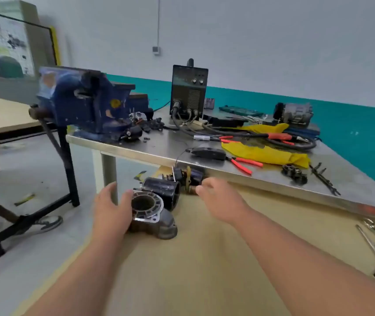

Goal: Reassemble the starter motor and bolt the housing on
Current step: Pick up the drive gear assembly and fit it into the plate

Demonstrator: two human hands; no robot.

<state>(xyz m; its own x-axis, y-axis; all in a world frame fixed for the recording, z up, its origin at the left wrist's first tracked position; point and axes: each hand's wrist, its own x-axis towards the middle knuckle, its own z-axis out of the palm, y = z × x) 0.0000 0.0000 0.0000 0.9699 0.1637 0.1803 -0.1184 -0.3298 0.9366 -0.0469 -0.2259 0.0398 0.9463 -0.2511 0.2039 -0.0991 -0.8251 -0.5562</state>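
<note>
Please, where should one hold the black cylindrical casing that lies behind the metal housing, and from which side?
Probably round its smooth barrel, from above: the black cylindrical casing lies on its side, its open mouth faces right, and the metal housing blocks the near side.

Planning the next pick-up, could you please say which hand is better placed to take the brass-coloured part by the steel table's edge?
Right. The right hand nearly touches the brass-coloured part, while the left hand rests against the housing.
</note>
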